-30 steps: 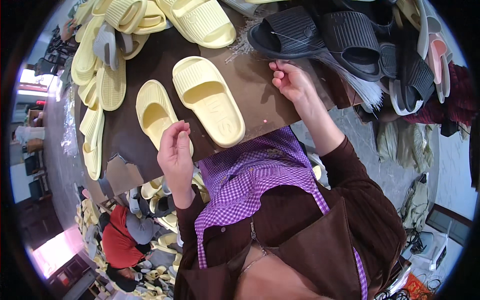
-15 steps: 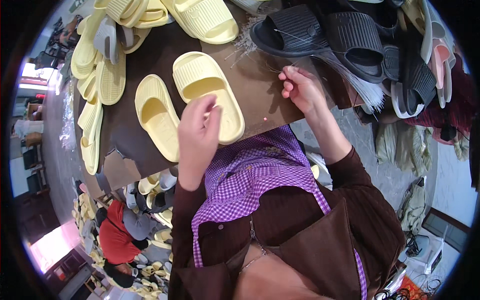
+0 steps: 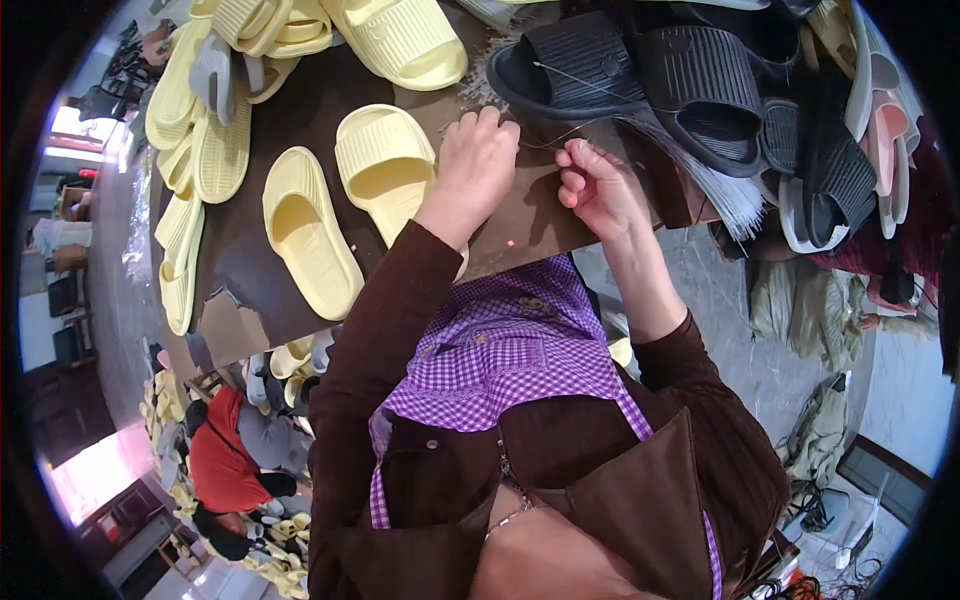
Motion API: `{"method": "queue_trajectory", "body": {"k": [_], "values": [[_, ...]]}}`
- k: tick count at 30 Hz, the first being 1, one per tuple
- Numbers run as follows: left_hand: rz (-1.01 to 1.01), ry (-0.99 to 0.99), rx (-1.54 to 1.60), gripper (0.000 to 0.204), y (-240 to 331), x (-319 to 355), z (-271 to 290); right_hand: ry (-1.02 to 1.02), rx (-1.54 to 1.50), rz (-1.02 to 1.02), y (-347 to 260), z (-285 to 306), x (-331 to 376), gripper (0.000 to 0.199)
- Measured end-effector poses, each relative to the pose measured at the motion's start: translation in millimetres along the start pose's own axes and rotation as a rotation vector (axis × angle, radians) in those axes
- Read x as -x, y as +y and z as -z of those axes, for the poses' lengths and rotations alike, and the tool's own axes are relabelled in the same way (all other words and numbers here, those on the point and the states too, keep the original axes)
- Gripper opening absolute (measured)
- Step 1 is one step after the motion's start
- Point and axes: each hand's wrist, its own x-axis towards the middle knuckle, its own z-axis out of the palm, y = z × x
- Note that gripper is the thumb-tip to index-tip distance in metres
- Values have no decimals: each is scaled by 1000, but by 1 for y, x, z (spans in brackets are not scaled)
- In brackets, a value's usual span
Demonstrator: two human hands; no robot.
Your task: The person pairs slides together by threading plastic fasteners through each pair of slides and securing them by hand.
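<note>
Evidently a thin thread (image 3: 545,146) runs pinched between the left hand (image 3: 478,160) and right hand (image 3: 598,188) fingers.

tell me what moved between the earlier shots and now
The left hand moved up and to the right across the brown table, from beside the yellow slippers to the right hand, and the two now meet at a thin strand. The right hand, yellow slippers and black slippers kept their places.
</note>
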Motion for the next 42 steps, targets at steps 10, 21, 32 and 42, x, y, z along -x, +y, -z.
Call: {"method": "queue_trajectory", "body": {"k": [10,21,32,42], "values": [[98,23,269,9,-9,5,32,85,22,9,-4,4,4,27],[37,-63,102,11,6,52,62,-163,-39,-155,25,-24,-12,25],[424,108,263,13,-13,112,115,-7,-369,64,-20,23,-30,12],[685,181,369,14,-28,172,143,25,-297,171,-34,24,-32,11]]}}
